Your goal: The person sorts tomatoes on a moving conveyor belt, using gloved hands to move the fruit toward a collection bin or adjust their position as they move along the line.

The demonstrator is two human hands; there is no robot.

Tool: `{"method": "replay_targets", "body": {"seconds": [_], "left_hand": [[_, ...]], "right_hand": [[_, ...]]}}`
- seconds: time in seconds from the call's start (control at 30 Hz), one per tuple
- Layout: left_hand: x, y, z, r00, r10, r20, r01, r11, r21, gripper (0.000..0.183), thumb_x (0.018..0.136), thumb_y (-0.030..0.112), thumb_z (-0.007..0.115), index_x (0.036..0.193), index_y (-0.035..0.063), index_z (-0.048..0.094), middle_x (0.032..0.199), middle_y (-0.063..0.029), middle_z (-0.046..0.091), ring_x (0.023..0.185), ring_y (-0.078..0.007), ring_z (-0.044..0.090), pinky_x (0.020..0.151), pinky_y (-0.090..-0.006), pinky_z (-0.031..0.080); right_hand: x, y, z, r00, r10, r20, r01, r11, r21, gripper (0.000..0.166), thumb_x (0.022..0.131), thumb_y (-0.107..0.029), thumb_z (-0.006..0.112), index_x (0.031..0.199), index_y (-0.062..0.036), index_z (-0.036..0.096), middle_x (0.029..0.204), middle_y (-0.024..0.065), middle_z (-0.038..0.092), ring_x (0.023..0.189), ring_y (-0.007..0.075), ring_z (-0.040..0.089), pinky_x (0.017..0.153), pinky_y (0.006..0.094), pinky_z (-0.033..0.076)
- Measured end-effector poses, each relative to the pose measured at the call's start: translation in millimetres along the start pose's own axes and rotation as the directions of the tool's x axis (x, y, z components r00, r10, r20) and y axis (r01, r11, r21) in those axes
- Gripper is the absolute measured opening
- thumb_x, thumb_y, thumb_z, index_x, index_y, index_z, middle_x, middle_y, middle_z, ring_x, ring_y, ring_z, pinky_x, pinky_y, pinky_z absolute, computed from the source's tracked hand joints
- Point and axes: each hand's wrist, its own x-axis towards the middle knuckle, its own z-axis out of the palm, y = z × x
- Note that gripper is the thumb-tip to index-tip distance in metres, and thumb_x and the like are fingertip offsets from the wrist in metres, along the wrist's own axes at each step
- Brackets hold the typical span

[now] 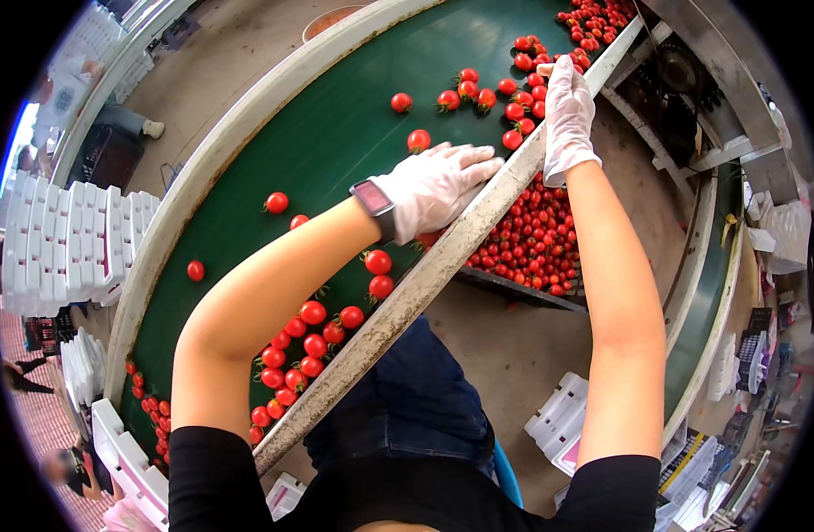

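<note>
A green conveyor belt [327,126] carries scattered red cherry tomatoes [315,345], some with green stems. My left hand [440,186], in a thin white glove with a watch at the wrist, lies palm down with fingers stretched toward the worn metal rail [380,319]. Its palm is hidden, and a bit of red shows beneath the wrist. Above the rail, beside a tomato cluster [523,100], is my gloved right hand [568,120] with curled fingers. Whether it holds anything is unclear. Below the rail stands a black crate [523,292] full of small tomatoes.
White plastic crates [67,239] are stacked beyond the belt's left side. A metal machine frame [719,156] and a second green belt [696,319] lie to the right. White trays [563,415] and a blue stool [506,475] are below. A person [84,465] appears at lower left.
</note>
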Motion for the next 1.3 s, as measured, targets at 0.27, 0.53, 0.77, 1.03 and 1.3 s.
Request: {"method": "replay_targets", "body": {"seconds": [0.27, 0.53, 0.77, 1.03, 1.3], "left_hand": [[-74.8, 44.8, -57.3, 0.993, 0.036, 0.116, -0.031, 0.998, -0.047, 0.016, 0.084, 0.01, 0.065, 0.1, 0.0092, 0.066, 0.103, -0.0069, 0.064, 0.094, -0.0283, 0.063, 0.082, -0.0395, 0.051], [-40.3, -13.2, -66.6, 0.912, -0.215, -0.349, 0.245, 0.969, 0.043, 0.035, 0.087, 0.019, 0.067, 0.119, 0.0065, 0.058, 0.129, -0.0165, 0.054, 0.121, -0.0349, 0.05, 0.103, -0.0407, 0.041], [35.7, -51.1, -51.9, 0.815, -0.578, 0.028, 0.399, 0.526, -0.751, 0.06, 0.094, 0.045, 0.052, 0.142, 0.0102, 0.044, 0.148, -0.0129, 0.04, 0.138, -0.0272, 0.035, 0.113, -0.036, 0.029], [109.9, -28.8, -17.2, 0.81, -0.357, 0.465, 0.583, 0.401, -0.707, 0.041, 0.095, 0.037, 0.057, 0.129, 0.0146, 0.061, 0.12, -0.0041, 0.063, 0.106, -0.0119, 0.06, 0.091, -0.0267, 0.048], [52.5, -4.4, -24.3, 0.982, -0.174, 0.071, 0.176, 0.984, -0.02, 0.043, 0.09, 0.042, 0.063, 0.13, 0.0299, 0.06, 0.132, -0.0146, 0.056, 0.119, -0.0344, 0.054, 0.102, -0.0408, 0.044]], "right_hand": [[1.1, 0.9, -5.4, 0.999, -0.035, 0.015, 0.036, 0.996, -0.077, 0.045, 0.098, -0.043, 0.048, 0.086, -0.0068, 0.072, 0.077, 0.0027, 0.069, 0.072, 0.0128, 0.061, 0.071, 0.0288, 0.048], [1.1, 5.7, -4.1, 1.0, 0.0, -0.025, -0.001, 0.997, -0.072, 0.048, 0.099, -0.044, 0.047, 0.088, -0.0042, 0.071, 0.087, 0.0056, 0.072, 0.078, 0.0157, 0.063, 0.08, 0.0297, 0.049], [0.0, 5.4, -11.2, 0.999, 0.033, -0.028, -0.032, 0.999, 0.036, 0.043, 0.099, -0.04, 0.053, 0.088, -0.0021, 0.071, 0.089, 0.0057, 0.072, 0.085, 0.0129, 0.063, 0.09, 0.0276, 0.045], [-8.5, 2.5, -4.2, 0.998, 0.055, 0.011, -0.056, 0.993, 0.107, 0.043, 0.099, -0.039, 0.051, 0.086, -0.0028, 0.07, 0.086, 0.0046, 0.07, 0.081, 0.0126, 0.061, 0.081, 0.0283, 0.047], [-7.1, -0.2, -3.3, 0.999, 0.042, 0.009, -0.043, 0.998, 0.038, 0.045, 0.099, -0.041, 0.048, 0.088, -0.0039, 0.071, 0.086, 0.0058, 0.071, 0.079, 0.0152, 0.061, 0.078, 0.0308, 0.048]]}}
